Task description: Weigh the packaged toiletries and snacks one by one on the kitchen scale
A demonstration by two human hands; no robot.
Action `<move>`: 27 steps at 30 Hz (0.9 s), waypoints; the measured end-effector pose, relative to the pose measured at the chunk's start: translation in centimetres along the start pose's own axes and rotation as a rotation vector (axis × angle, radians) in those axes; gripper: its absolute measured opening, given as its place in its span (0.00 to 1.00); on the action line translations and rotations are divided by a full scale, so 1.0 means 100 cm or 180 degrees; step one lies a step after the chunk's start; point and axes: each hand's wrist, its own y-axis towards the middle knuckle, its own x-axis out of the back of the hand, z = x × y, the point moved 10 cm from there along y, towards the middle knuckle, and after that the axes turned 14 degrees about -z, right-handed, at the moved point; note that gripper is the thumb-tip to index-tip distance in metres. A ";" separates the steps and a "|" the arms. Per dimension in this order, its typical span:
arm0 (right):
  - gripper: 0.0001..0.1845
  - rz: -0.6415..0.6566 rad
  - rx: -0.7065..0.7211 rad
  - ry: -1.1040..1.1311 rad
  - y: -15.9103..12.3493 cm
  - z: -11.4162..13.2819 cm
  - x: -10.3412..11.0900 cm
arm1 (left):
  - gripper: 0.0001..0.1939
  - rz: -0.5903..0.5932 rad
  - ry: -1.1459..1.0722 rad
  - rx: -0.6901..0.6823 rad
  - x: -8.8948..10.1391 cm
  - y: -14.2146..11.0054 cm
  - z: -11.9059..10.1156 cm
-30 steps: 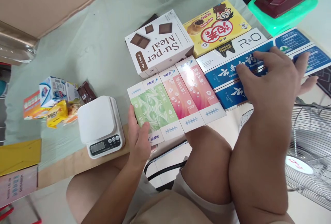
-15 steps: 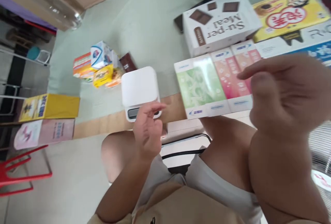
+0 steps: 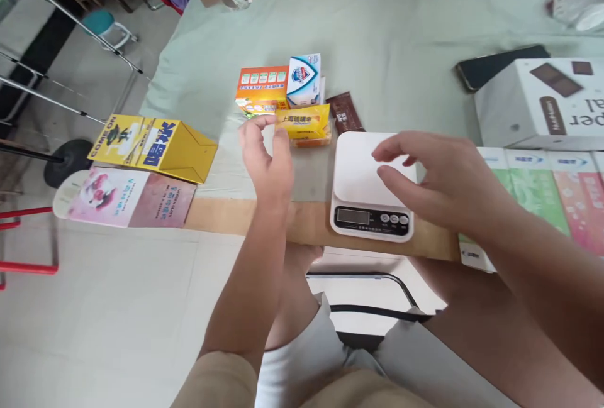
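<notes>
Looking down in the head view, we hold our left hand (image 3: 268, 156) beside a shiny, soft-wrapped yellow packet (image 3: 306, 121), thumb and forefinger slightly apart, though we cannot tell whether they touch its wrapper; a crisp-edged orange carton (image 3: 262, 84) sits just behind it. Our right hand (image 3: 436, 175), fingers loosely parted around nothing, hovers over the smooth, round-cornered white scale (image 3: 361, 175). Compared with the earlier frame, our left hand has left the scale's near edge for the packet, and our right has shifted from the pink cartons (image 3: 576, 191) to the scale.
</notes>
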 end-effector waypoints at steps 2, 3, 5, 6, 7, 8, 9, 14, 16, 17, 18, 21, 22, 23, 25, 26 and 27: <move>0.15 0.0241 0.0016 -0.0161 0.024 -0.005 -0.033 | 0.08 0.0012 0.0024 0.0433 -0.001 0.004 0.026; 0.18 0.0320 0.0016 -0.0247 0.035 -0.009 -0.048 | 0.08 0.0079 0.0007 0.0666 -0.004 0.004 0.037; 0.24 0.0397 -0.0011 -0.0414 0.052 -0.014 -0.074 | 0.09 0.0235 -0.0040 0.1022 -0.013 0.002 0.050; 0.27 0.0417 -0.0026 -0.0463 0.059 -0.016 -0.085 | 0.10 0.0288 -0.0057 0.1133 -0.016 0.002 0.053; 0.29 0.0437 -0.0042 -0.0486 0.063 -0.017 -0.094 | 0.09 0.0310 -0.0063 0.1210 -0.018 0.002 0.055; 0.30 0.0466 -0.0061 -0.0488 0.067 -0.017 -0.102 | 0.08 0.0314 -0.0061 0.1278 -0.020 0.002 0.056; 0.30 0.0510 -0.0089 -0.0486 0.069 -0.017 -0.110 | 0.07 0.0300 -0.0061 0.1358 -0.020 0.002 0.058; 0.25 0.0525 -0.0298 -0.0639 0.077 -0.020 -0.123 | 0.08 0.0148 -0.0163 0.1587 -0.013 -0.007 0.058; 0.25 0.0424 -0.0272 -0.0721 0.079 -0.015 -0.114 | 0.10 0.0119 -0.0264 0.1475 -0.009 -0.014 0.048; 0.25 0.0370 -0.0218 -0.0760 0.078 -0.010 -0.105 | 0.10 0.0132 -0.0324 0.1391 -0.007 -0.018 0.040; 0.25 0.0309 -0.0150 -0.0802 0.075 -0.005 -0.094 | 0.11 0.0180 -0.0385 0.1305 -0.005 -0.022 0.032; 0.26 -0.0016 0.0004 -0.0902 0.051 0.006 -0.049 | 0.11 0.0604 -0.0524 0.0946 -0.003 -0.038 -0.002; 0.24 -0.0155 0.0011 -0.0908 0.038 0.007 -0.032 | 0.10 0.0827 -0.0561 0.0794 -0.004 -0.045 -0.014; 0.22 -0.0321 -0.0016 -0.0903 0.023 0.006 -0.017 | 0.10 0.1080 -0.0578 0.0662 -0.006 -0.052 -0.025; 0.21 -0.0455 -0.0181 -0.0957 -0.007 -0.005 0.002 | 0.10 0.1634 -0.0490 0.0501 -0.013 -0.070 -0.038; 0.21 -0.0488 -0.0301 -0.0961 -0.021 -0.013 0.006 | 0.10 0.1896 -0.0392 0.0486 -0.017 -0.079 -0.040; 0.22 -0.0492 -0.0454 -0.0956 -0.034 -0.022 0.007 | 0.11 0.2105 -0.0281 0.0495 -0.021 -0.087 -0.039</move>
